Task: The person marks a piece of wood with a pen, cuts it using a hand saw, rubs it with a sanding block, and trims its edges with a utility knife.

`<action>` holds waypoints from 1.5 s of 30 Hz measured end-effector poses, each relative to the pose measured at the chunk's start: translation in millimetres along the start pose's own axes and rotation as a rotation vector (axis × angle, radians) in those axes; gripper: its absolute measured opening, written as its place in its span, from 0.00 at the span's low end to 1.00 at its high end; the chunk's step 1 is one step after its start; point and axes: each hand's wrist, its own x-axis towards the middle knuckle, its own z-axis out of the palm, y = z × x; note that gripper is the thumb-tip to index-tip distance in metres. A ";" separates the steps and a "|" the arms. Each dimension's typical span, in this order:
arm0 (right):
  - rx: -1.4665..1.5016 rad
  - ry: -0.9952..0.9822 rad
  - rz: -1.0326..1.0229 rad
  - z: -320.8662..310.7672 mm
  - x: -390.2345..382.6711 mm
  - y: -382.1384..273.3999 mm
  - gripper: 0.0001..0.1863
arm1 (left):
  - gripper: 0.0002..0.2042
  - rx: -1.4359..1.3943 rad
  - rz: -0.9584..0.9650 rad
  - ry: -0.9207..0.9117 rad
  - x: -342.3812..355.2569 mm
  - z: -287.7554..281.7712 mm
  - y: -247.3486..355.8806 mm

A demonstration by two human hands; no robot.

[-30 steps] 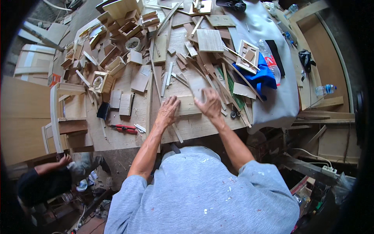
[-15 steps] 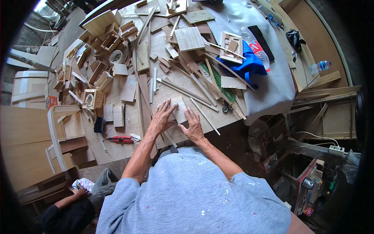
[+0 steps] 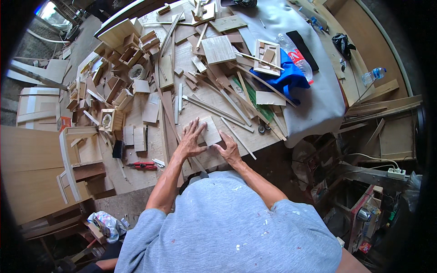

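A flat, pale square wooden piece (image 3: 210, 131) lies on the wooden workbench (image 3: 182, 123) close in front of me. Against its left side rests my left hand (image 3: 192, 139), fingers stretched out and spread, thumb toward the near edge. My right hand (image 3: 230, 150) is at its lower right edge, fingers a little bent, with the thumb apart from them at the near corner. Neither hand is wrapped round the piece. Just right of it lies a thin wooden strip (image 3: 238, 138). Long narrow strips (image 3: 217, 112) lie beyond it.
At the left are piled small wooden boxes (image 3: 132, 55), a red utility knife (image 3: 142, 166) and a black-faced block (image 3: 118, 149). Tape rolls (image 3: 262, 128), a blue cloth (image 3: 291, 77) and a plastic bottle (image 3: 293, 54) lie to the right. A power strip (image 3: 396, 173) hangs beyond the bench.
My right hand's fingers have bent and drawn slightly down along the piece's edge. My left hand stays nearly still. At lower left, another person has moved mostly out of view.
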 end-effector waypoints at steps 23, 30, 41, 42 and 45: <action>-0.010 0.126 0.058 -1.6 -2.3 -1.6 0.27 | 0.52 -0.011 -0.026 -0.026 4.3 2.6 -0.7; 0.034 0.090 -0.011 -1.1 -0.8 4.1 0.24 | 0.52 -0.023 -0.031 -0.032 4.5 0.7 1.9; -0.050 0.071 -0.071 3.4 -1.9 11.0 0.23 | 0.52 -0.009 -0.039 -0.034 4.1 2.0 0.1; -0.054 0.065 -0.078 3.6 -1.9 10.8 0.23 | 0.52 -0.010 -0.041 -0.034 4.0 2.1 0.0; -0.061 0.061 -0.085 4.5 -2.5 12.1 0.23 | 0.52 -0.008 -0.046 -0.037 4.2 1.1 1.0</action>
